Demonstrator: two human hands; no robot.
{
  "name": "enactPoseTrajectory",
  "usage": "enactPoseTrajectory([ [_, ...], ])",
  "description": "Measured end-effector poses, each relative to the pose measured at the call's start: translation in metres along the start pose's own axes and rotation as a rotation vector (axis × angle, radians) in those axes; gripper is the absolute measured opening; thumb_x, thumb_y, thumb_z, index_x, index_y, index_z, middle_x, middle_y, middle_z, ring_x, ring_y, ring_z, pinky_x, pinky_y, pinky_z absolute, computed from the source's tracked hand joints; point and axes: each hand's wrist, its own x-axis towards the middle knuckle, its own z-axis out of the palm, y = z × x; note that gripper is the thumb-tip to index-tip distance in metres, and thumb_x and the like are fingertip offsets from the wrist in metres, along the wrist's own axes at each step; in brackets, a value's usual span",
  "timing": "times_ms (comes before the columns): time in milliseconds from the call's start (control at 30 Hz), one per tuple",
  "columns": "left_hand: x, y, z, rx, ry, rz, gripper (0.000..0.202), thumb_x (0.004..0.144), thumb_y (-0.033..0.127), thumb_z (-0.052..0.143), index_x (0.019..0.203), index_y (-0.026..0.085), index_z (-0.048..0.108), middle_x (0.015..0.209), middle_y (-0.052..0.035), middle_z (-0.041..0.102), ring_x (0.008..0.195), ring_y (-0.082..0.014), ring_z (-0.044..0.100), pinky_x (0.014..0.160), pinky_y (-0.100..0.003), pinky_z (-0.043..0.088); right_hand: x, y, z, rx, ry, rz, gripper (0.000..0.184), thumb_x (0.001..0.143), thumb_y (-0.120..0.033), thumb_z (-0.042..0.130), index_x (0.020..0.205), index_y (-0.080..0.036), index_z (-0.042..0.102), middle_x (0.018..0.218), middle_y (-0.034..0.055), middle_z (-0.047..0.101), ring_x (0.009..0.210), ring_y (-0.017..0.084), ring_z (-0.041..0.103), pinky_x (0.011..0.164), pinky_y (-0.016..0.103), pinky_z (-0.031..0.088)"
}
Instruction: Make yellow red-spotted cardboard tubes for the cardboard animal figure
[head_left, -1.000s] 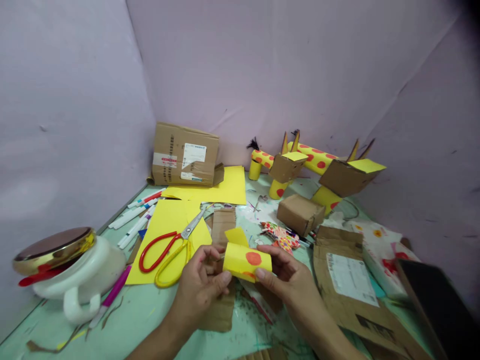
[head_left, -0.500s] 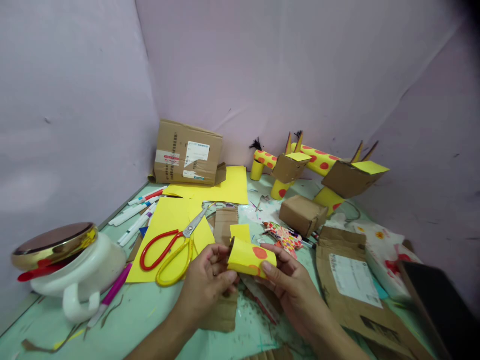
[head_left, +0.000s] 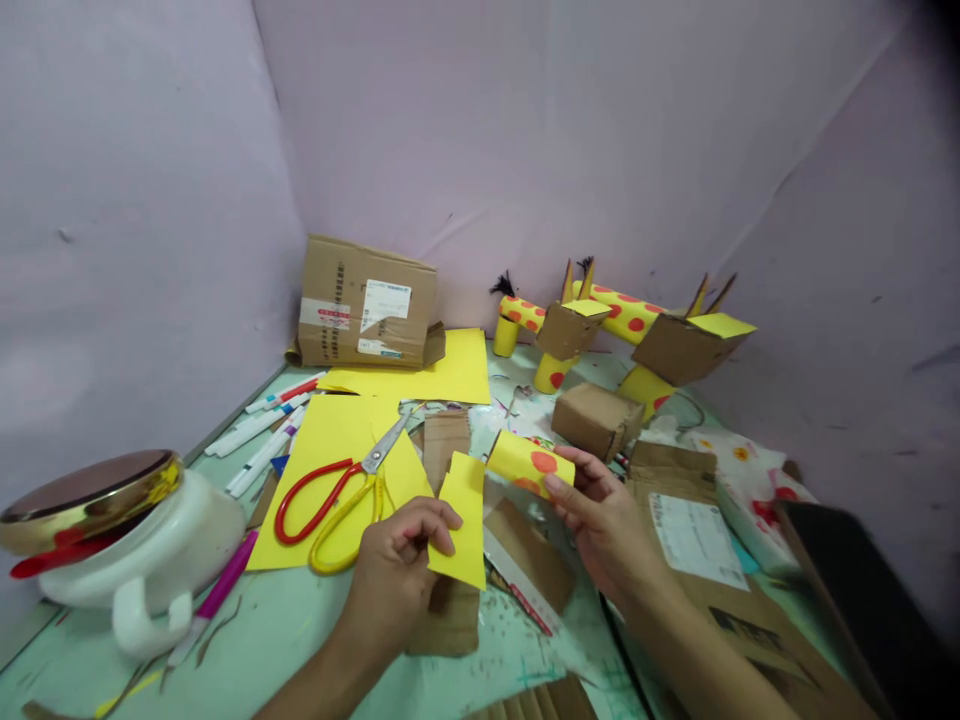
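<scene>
My left hand [head_left: 409,565] pinches a small yellow paper rectangle [head_left: 463,525] between thumb and fingers, tilted upright over the table. In my right hand [head_left: 600,520] is a short yellow paper tube [head_left: 531,463] with orange-red spots, its open end pointing left toward the paper. The tube and the paper are close but apart. Left of my hands, scissors [head_left: 352,500] with red and yellow handles lie on a yellow sheet [head_left: 322,450]. Below the tube lie a cutter knife [head_left: 517,585] and a brown cardboard piece [head_left: 536,550].
Two cardboard-headed animals [head_left: 574,328] with spotted yellow bodies stand at the back right. A cardboard box [head_left: 367,300] leans by the wall. On the left are a white mug [head_left: 165,540] and several markers [head_left: 262,450]; a small brown box [head_left: 596,420] and a phone-like dark object [head_left: 862,600] lie right.
My left hand has let go of the spotted tube and taken up the yellow paper rectangle. My right hand has moved slightly right and up with the tube.
</scene>
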Motion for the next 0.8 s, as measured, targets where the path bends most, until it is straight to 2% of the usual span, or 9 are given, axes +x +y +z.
enactPoseTrajectory([
  [200, -0.002, 0.002, -0.009, 0.077, -0.035, 0.026, 0.019, 0.057, 0.005, 0.042, 0.048, 0.018, 0.051, 0.081, -0.0044, 0.066, 0.075, -0.016, 0.061, 0.063, -0.022, 0.044, 0.004, -0.017, 0.007, -0.238, 0.035, -0.234, 0.049, 0.057, -0.023, 0.079, 0.103, -0.022, 0.063, 0.12, 0.0066, 0.059, 0.116, 0.025, 0.049, 0.103, 0.041, 0.032],
  [267, -0.003, 0.007, -0.011, 0.087, -0.046, 0.059, 0.02, 0.06, 0.005, 0.044, 0.048, 0.018, 0.051, 0.081, -0.0042, 0.066, 0.075, -0.0157, 0.061, 0.063, -0.022, 0.044, -0.009, -0.025, 0.014, -0.291, 0.047, -0.288, 0.047, 0.061, -0.025, 0.077, 0.105, -0.023, 0.061, 0.12, 0.007, 0.059, 0.114, 0.024, 0.05, 0.101, 0.04, 0.035],
  [367, -0.008, 0.011, -0.011, 0.08, -0.067, 0.176, 0.022, 0.065, 0.005, 0.045, 0.049, 0.018, 0.051, 0.083, -0.0026, 0.066, 0.073, -0.0138, 0.061, 0.064, -0.021, 0.044, -0.033, -0.028, 0.024, -0.098, -0.062, 0.094, 0.049, 0.06, -0.031, 0.078, 0.103, -0.02, 0.059, 0.099, 0.0073, 0.065, 0.083, 0.019, 0.063, 0.063, 0.027, 0.053],
  [433, -0.013, 0.012, -0.009, 0.105, -0.147, 0.233, 0.024, 0.068, 0.007, 0.043, 0.048, 0.018, 0.05, 0.082, -0.0022, 0.067, 0.072, -0.013, 0.062, 0.065, -0.021, 0.046, -0.043, -0.022, 0.028, 0.005, -0.21, 0.364, 0.038, 0.061, -0.035, 0.077, 0.091, -0.016, 0.063, 0.075, 0.0033, 0.065, 0.053, 0.011, 0.056, 0.036, 0.015, 0.039],
  [500, -0.016, 0.012, -0.008, 0.183, -0.236, 0.282, 0.026, 0.072, 0.008, 0.041, 0.052, 0.019, 0.051, 0.085, -0.0028, 0.068, 0.076, -0.0135, 0.064, 0.068, -0.021, 0.048, -0.046, -0.014, 0.029, 0.045, -0.263, 0.465, 0.028, 0.062, -0.035, 0.077, 0.069, -0.013, 0.061, 0.052, -0.003, 0.055, 0.035, 0.003, 0.038, 0.028, 0.012, 0.023],
  [567, -0.016, 0.011, -0.01, 0.339, -0.242, 0.333, 0.024, 0.077, 0.009, 0.04, 0.064, 0.02, 0.057, 0.095, -0.005, 0.068, 0.089, -0.0159, 0.064, 0.077, -0.024, 0.048, -0.044, -0.007, 0.027, 0.054, -0.197, 0.448, 0.031, 0.059, -0.034, 0.078, 0.055, -0.013, 0.055, 0.042, -0.0062, 0.048, 0.029, 0.0, 0.029, 0.026, 0.011, 0.02],
  [667, -0.008, 0.009, -0.022, 0.718, -0.044, 0.325, 0.023, 0.08, 0.014, 0.04, 0.092, 0.017, 0.059, 0.106, -0.0108, 0.064, 0.099, -0.0221, 0.06, 0.084, -0.033, 0.048, -0.038, -0.005, 0.022, 0.096, -0.028, 0.378, 0.034, 0.051, -0.031, 0.083, 0.053, -0.014, 0.054, 0.046, -0.0049, 0.053, 0.034, 0.002, 0.04, 0.028, 0.011, 0.033],
  [733, 0.001, 0.01, -0.034, 1.047, 0.07, 0.192, 0.031, 0.079, 0.015, 0.039, 0.104, 0.013, 0.057, 0.107, -0.0148, 0.062, 0.099, -0.0286, 0.059, 0.081, -0.041, 0.049, -0.034, -0.007, 0.019, 0.134, 0.052, 0.343, 0.036, 0.045, -0.029, 0.086, 0.053, -0.014, 0.054, 0.049, -0.0055, 0.055, 0.04, 0.005, 0.048, 0.036, 0.014, 0.046],
  [800, 0.009, 0.012, -0.046, 1.342, 0.057, 0.027, 0.038, 0.076, 0.013, 0.039, 0.11, 0.01, 0.056, 0.108, -0.0178, 0.06, 0.1, -0.0351, 0.056, 0.08, -0.047, 0.047, -0.03, -0.009, 0.017, 0.163, 0.086, 0.324, 0.039, 0.041, -0.028, 0.087, 0.052, -0.014, 0.053, 0.05, -0.0068, 0.053, 0.046, 0.005, 0.051, 0.046, 0.017, 0.054],
])
